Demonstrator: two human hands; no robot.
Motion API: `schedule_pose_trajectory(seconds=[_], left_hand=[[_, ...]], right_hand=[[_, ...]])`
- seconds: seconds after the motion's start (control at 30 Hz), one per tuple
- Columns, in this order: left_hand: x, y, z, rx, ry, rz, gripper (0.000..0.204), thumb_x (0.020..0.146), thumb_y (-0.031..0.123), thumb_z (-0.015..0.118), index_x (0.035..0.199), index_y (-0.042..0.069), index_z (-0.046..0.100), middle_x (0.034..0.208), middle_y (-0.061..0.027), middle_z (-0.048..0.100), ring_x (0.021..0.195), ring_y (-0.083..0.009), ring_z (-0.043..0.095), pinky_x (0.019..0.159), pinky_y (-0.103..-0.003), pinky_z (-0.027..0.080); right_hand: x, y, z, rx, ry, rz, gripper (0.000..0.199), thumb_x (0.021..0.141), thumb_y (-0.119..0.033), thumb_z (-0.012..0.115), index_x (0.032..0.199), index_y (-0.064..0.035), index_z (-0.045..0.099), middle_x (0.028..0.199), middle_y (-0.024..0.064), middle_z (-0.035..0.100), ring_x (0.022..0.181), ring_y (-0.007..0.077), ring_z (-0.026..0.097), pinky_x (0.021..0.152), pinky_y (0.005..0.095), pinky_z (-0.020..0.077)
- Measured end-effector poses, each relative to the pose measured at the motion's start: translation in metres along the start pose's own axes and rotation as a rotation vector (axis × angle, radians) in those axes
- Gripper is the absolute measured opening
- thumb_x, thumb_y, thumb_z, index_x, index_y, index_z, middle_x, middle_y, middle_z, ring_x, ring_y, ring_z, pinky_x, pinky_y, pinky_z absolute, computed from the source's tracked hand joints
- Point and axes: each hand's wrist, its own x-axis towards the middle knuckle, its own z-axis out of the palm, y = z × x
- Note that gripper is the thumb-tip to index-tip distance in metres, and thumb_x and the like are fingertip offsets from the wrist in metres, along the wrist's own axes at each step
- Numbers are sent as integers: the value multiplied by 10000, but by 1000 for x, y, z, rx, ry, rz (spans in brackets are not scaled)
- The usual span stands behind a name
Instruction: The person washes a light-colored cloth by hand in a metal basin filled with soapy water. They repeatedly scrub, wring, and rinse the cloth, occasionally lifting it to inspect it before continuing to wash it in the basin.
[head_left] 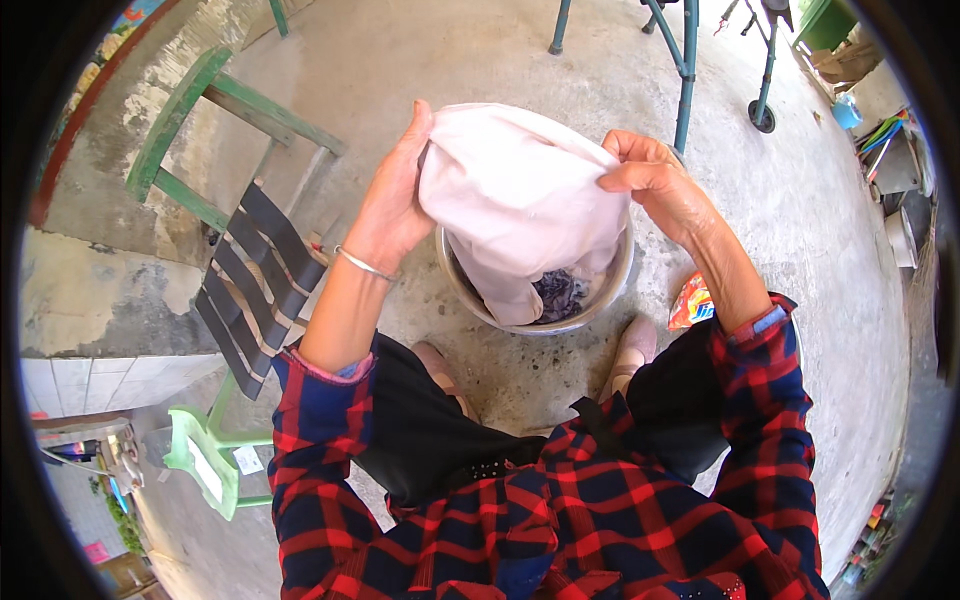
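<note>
Bare concrete yard floor (480, 60). A round metal basin (470, 290) stands at the person's feet. Above the basin, left hand (395, 205) and right hand (655, 180) pinch a pale pink cloth (515, 200), both grips closed, its tail hanging into the basin so drips fall inside.

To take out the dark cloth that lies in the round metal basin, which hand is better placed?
Probably the right hand. It only pinches the edge of the white cloth, while the left hand grips a larger bunch. The dark patterned cloth lies in the round metal basin, nearer the right side.
</note>
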Motion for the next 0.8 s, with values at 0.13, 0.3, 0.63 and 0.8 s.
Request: schedule_pose_trajectory(seconds=[0.13, 0.3, 0.63, 0.8], left_hand=[[-7, 3, -4, -79, -21, -46, 528, 984, 452, 477, 1203, -23, 548, 1208, -142, 609, 1081, -225, 613, 955, -380, 503], [-13, 3, -11, -91, 16, -55, 548, 989, 441, 471, 1239, -43, 529, 1225, -162, 601, 1097, -250, 614, 953, -386, 508], [-13, 0, 0, -74, -24, -11, 560, 975, 430, 505, 1263, -50, 525, 1245, -165, 591, 1118, -250, 598, 998, -382, 464], [-9, -8, 1, 425, -158, 39, 630, 835, 356, 708, 1294, -27, 511, 1208, -146, 605, 1093, -217, 590, 958, -325, 457]], right_hand=[[3, 3, 6, 51, -16, -16, 113, 760, -55, 637, 730, -112, 545, 733, -54, 556, 730, 72, 492, 722, 208, 358], [6, 0, 6, 208, 76, -110, 108, 803, -62, 640, 785, -101, 542, 746, -48, 562, 735, 66, 518, 720, 219, 400], [7, 3, 2, 305, 91, -180, 83, 870, -70, 623, 943, -49, 588, 879, 18, 638, 826, 108, 598, 797, 239, 470], [8, 2, 16, 383, -75, -170, 189, 863, -69, 628, 1044, -23, 603, 960, 60, 660, 900, 139, 628, 836, 263, 495]])
